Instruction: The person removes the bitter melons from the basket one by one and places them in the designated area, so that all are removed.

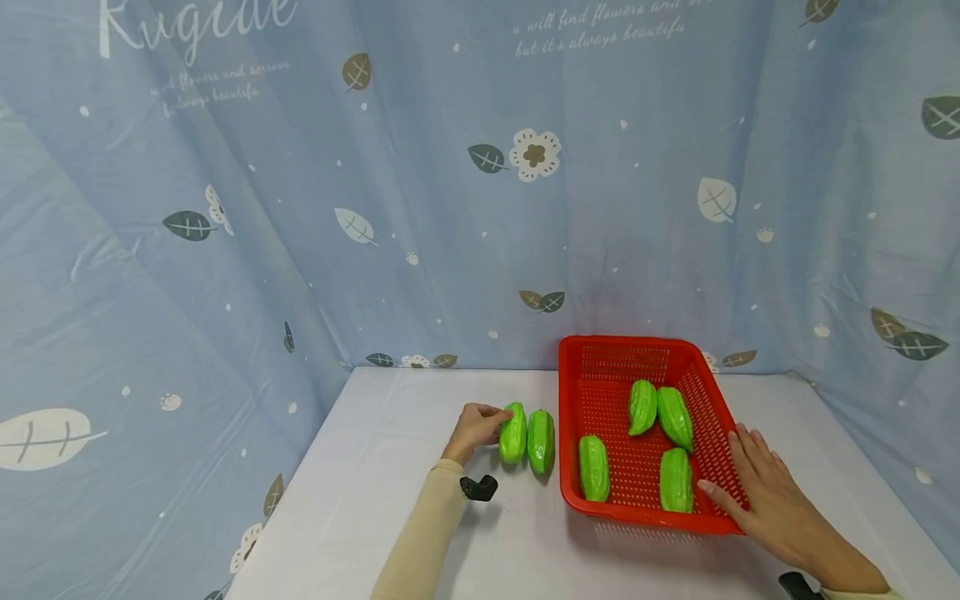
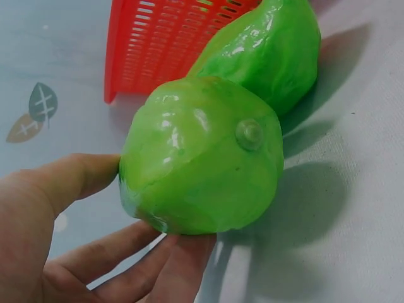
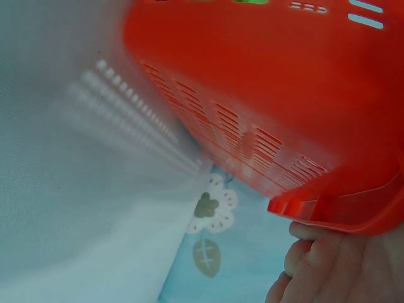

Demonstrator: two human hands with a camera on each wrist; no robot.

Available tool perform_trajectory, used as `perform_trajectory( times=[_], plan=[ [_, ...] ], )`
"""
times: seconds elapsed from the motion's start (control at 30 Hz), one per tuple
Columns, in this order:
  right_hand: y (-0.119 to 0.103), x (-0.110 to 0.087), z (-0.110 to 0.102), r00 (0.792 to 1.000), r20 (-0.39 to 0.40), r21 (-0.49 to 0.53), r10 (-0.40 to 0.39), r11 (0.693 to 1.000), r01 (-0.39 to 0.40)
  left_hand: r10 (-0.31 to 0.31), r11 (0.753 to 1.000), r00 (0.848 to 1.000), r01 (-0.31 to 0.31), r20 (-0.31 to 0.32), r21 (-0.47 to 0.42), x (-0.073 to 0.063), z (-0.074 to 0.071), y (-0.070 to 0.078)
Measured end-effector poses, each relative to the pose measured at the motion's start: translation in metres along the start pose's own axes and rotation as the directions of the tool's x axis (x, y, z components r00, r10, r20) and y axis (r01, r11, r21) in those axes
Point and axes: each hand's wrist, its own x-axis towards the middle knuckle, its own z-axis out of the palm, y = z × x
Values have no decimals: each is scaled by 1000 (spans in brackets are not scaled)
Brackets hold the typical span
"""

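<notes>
My left hand (image 1: 474, 429) pinches a bright green, ridged bitter melon (image 1: 513, 435) on the white table. In the left wrist view, the fingers (image 2: 136, 249) lie beneath this melon (image 2: 202, 158) and one digit presses its side; its stem nub faces the camera. Right beside it lies a second bitter melon (image 1: 541, 442). My right hand (image 1: 780, 504) rests on the right rim of a red plastic basket (image 1: 633, 518), fingers straight along the outside and thumb reaching over the rim. In the right wrist view, its fingers (image 3: 309, 259) show just under the rim.
Inside the basket lie several bitter melons: one at the left (image 1: 594, 468), one at the lower right (image 1: 677, 481), and a pair farther back (image 1: 642, 407). A blue printed curtain (image 1: 450, 208) hangs behind and beside the white table (image 1: 390, 450).
</notes>
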Motion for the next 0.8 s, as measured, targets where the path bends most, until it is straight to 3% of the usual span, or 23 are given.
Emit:
perform_trajectory(
  times=[0.8],
  plan=[
    [-1, 0, 0, 1000, -1, -16, -4, 1000, 4, 5, 999, 1000, -4, -22, 38, 1, 5, -3]
  ],
)
